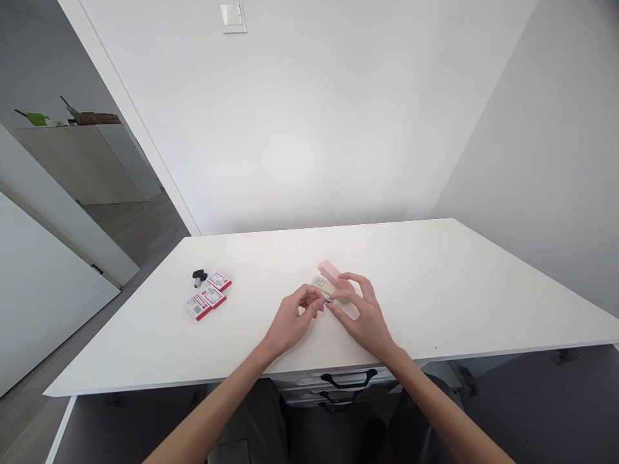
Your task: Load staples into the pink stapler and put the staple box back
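A pink and beige stapler (327, 280) lies on the white table (435, 283) near the middle. My right hand (360, 312) is curled around its near end, fingers closed on it. My left hand (297, 316) is just left of it, thumb and fingers pinched together at the stapler's near tip; what they pinch is too small to make out.
Three small red and white staple boxes (207, 298) lie on the table's left part, with a small black staple remover (198, 277) behind them. A drawer unit with a black handle (343, 380) sits under the table's front edge. A light switch (233, 15) is on the wall.
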Demonstrator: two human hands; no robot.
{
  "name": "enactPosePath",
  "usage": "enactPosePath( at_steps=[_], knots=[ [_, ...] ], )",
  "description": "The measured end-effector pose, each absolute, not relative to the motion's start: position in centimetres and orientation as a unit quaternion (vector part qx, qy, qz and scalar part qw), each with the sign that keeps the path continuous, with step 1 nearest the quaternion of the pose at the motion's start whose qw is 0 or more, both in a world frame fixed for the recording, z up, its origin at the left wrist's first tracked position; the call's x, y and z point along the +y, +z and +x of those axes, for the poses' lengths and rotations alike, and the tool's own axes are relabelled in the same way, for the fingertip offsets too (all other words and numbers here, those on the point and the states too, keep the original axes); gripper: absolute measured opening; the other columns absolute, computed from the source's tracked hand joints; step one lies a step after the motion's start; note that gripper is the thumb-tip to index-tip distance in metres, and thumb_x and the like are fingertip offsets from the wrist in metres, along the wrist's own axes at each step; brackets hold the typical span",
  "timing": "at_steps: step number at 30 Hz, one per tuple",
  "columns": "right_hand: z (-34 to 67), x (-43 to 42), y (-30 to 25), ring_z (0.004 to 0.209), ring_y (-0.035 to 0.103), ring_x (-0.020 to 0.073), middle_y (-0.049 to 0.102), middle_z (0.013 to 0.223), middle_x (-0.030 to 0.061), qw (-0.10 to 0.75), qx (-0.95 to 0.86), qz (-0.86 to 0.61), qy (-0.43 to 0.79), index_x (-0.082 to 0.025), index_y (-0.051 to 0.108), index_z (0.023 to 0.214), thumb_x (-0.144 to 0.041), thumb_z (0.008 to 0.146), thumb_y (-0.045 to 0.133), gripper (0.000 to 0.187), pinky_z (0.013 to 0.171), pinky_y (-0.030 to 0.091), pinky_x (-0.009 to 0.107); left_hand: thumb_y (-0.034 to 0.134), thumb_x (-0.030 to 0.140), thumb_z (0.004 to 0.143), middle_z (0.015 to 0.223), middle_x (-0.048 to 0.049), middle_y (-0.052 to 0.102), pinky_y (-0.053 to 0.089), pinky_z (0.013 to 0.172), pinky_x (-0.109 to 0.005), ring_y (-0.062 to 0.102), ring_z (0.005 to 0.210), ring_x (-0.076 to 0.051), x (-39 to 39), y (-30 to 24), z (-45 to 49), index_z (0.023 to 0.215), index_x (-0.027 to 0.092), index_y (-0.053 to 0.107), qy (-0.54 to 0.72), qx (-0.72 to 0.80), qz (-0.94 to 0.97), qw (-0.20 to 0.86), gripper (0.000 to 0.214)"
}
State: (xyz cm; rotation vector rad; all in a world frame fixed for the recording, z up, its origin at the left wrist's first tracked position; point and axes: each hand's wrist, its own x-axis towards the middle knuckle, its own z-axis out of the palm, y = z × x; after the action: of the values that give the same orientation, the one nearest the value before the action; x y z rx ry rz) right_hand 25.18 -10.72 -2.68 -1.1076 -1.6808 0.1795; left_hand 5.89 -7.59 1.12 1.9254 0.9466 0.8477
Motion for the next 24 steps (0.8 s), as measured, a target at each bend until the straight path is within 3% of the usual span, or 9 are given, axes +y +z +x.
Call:
enactPosePath(
  at_steps=[3, 5, 8, 11, 15, 20, 24],
  knots=[
    [26.2, -10.7, -2.9, 0.127, 0.056, 0.0272, 0.058, 0.131, 0.008, 0.537, -0.69, -0.473, 0.106, -0.029, 0.072, 0.098, -0.033, 0.098, 0.063, 0.01, 0.105, 0.049, 0.048, 0.05, 0.037, 0.104, 0.093, -0.0025, 0.07, 0.052, 0.078, -0.032, 0.065, 0.084, -0.018, -7.5, 0.9, 6.6, 0.108, 0.023, 0.059, 0.352, 0.373, 0.795, 0.324, 0.017],
    [27.4, -10.6, -3.1, 0.124, 0.058, 0.0267, 0.06, 0.128, 0.0082, 0.553, -0.666, -0.487, 0.118, -0.029, 0.072, 0.097, -0.036, 0.098, 0.063, 0.013, 0.104, 0.049, 0.048, 0.052, 0.032, 0.103, 0.109, -0.0064, 0.069, 0.052, 0.089, -0.038, 0.065, 0.101, -0.022, -7.2, 0.8, 7.1, 0.118, 0.024, 0.058, 0.366, 0.364, 0.832, 0.202, 0.018],
    [29.5, -10.2, -3.6, 0.122, 0.06, 0.0269, 0.064, 0.123, 0.009, 0.599, -0.591, -0.522, 0.137, -0.026, 0.072, 0.095, -0.044, 0.096, 0.064, 0.02, 0.106, 0.048, 0.048, 0.056, 0.024, 0.1, 0.136, -0.0107, 0.06, 0.045, 0.107, -0.049, 0.051, 0.132, -0.029, -6.4, 0.9, 8.2, 0.13, 0.026, 0.057, 0.325, 0.332, 0.886, 0.004, 0.03],
    [31.2, -9.9, -4.1, 0.118, 0.063, 0.0268, 0.067, 0.125, 0.0095, 0.636, -0.476, -0.569, 0.213, -0.025, 0.073, 0.098, -0.053, 0.093, 0.065, 0.03, 0.102, 0.051, 0.045, 0.063, 0.027, 0.096, 0.149, -0.0106, 0.052, 0.035, 0.117, -0.057, 0.038, 0.145, -0.034, -5.6, 0.6, 9.8, 0.135, 0.028, 0.055, 0.259, 0.297, 0.914, -0.099, 0.04],
    [31.7, -10.0, -4.7, 0.109, 0.067, 0.0263, 0.072, 0.12, 0.0093, 0.632, -0.409, -0.6, 0.273, -0.023, 0.073, 0.103, -0.06, 0.089, 0.066, 0.04, 0.097, 0.053, 0.042, 0.067, 0.037, 0.093, 0.143, -0.0111, 0.054, 0.023, 0.122, -0.064, 0.039, 0.145, -0.037, -4.4, -0.5, 11.7, 0.13, 0.027, 0.058, 0.234, 0.301, 0.915, -0.129, 0.039],
    [31.1, -10.3, -4.5, 0.109, 0.065, 0.0267, 0.069, 0.117, 0.0108, 0.595, -0.483, -0.6, 0.23, -0.023, 0.073, 0.097, -0.061, 0.091, 0.064, 0.04, 0.094, 0.054, 0.043, 0.06, 0.025, 0.089, 0.126, -0.0154, 0.06, 0.013, 0.125, -0.068, 0.044, 0.138, -0.038, -2.4, -1.2, 11.3, 0.114, 0.02, 0.064, 0.252, 0.364, 0.887, -0.131, 0.026],
    [30.9, -10.5, -4.3, 0.103, 0.066, 0.0263, 0.069, 0.116, 0.0102, 0.577, -0.495, -0.608, 0.23, -0.024, 0.072, 0.098, -0.061, 0.092, 0.062, 0.039, 0.089, 0.056, 0.043, 0.059, 0.02, 0.085, 0.127, -0.0169, 0.06, 0.006, 0.123, -0.073, 0.039, 0.142, -0.041, 0.4, -0.7, 7.4, 0.112, 0.021, 0.063, 0.243, 0.399, 0.873, -0.142, 0.028]
  ],
)
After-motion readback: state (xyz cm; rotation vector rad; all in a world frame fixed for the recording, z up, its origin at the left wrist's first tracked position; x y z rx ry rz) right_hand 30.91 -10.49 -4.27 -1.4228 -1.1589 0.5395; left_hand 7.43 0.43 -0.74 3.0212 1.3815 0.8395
